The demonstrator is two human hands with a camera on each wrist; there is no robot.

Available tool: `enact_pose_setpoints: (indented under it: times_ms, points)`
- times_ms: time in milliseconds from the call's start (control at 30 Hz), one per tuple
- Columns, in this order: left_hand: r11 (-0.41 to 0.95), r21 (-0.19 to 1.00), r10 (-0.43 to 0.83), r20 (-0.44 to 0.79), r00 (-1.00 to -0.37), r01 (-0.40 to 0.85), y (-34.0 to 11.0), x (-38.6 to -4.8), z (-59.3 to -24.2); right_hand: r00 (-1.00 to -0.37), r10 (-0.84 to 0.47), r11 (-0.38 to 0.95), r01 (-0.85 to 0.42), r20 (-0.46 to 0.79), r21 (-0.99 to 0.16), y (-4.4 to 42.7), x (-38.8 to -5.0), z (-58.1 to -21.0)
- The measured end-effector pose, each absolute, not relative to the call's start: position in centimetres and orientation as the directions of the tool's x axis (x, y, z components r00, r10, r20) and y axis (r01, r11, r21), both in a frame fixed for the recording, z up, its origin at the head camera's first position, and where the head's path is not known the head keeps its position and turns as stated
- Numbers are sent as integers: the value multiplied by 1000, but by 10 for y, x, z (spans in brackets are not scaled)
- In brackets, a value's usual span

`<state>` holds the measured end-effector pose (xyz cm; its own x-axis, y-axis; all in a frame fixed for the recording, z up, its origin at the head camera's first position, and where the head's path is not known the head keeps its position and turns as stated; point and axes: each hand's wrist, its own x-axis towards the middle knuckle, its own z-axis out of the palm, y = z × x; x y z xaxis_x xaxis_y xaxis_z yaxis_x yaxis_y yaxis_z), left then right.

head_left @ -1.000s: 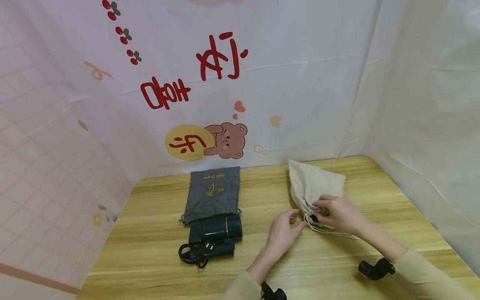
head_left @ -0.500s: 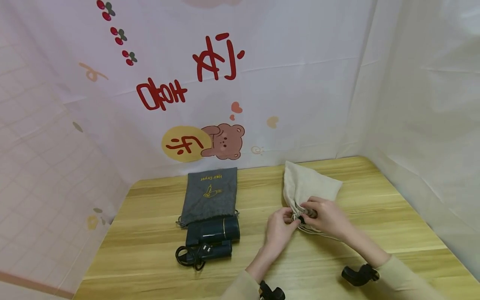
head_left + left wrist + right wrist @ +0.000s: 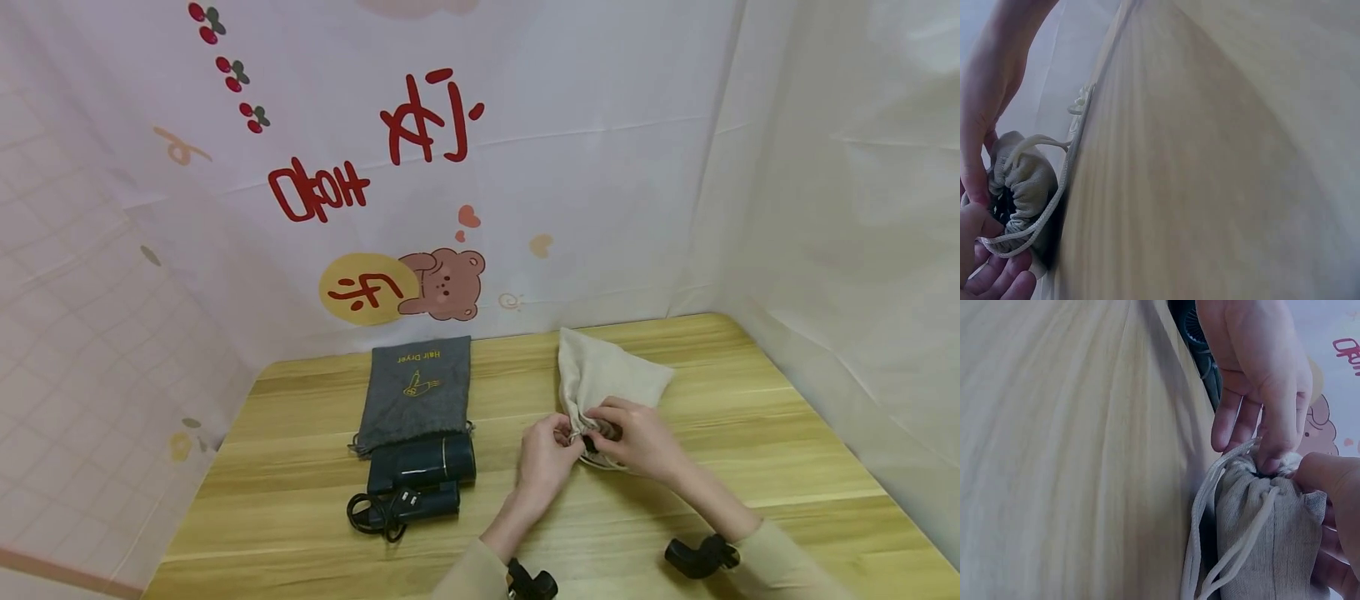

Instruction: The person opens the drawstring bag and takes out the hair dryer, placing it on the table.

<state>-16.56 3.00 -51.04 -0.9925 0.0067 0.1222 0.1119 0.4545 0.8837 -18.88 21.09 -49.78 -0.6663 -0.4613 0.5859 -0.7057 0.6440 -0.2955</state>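
Observation:
A beige drawstring bag lies on the right part of the table, its gathered mouth toward the person. My left hand pinches the left edge of that mouth between thumb and fingers. On the opposite edge, my right hand grips the bunched cloth. The mouth is partly open, with something dark inside whose kind I cannot tell. In the right wrist view, looped pale cords hang from the puckered rim. Both thumbs meet at the opening there.
A dark folded hair dryer with a coiled black cable lies left of the hands. Behind it, a grey "Hair Dryer" pouch lies flat. White printed cloth hangs behind the wooden table.
My left hand has come to the bag's mouth and taken hold of its edge. My right hand keeps its grip, and the bag has shifted slightly left and nearer.

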Motion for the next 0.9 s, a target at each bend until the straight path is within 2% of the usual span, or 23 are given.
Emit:
enact_pose_setpoints:
  times_ms: [300, 633, 900]
  points:
    - [453, 888, -54, 112, -992, 76, 10, -161, -508, -676, -484, 577, -724, 556, -378, 194, -196, -504]
    - [460, 887, -106, 100, -989, 40, -9, -153, -506, -632, -540, 485, -774, 556, -408, 178, -202, -507]
    - [488, 871, -121, 122, -985, 48, -21, -147, -504, -630, -567, 445, -776, 530, -447, 168, -202, -506]
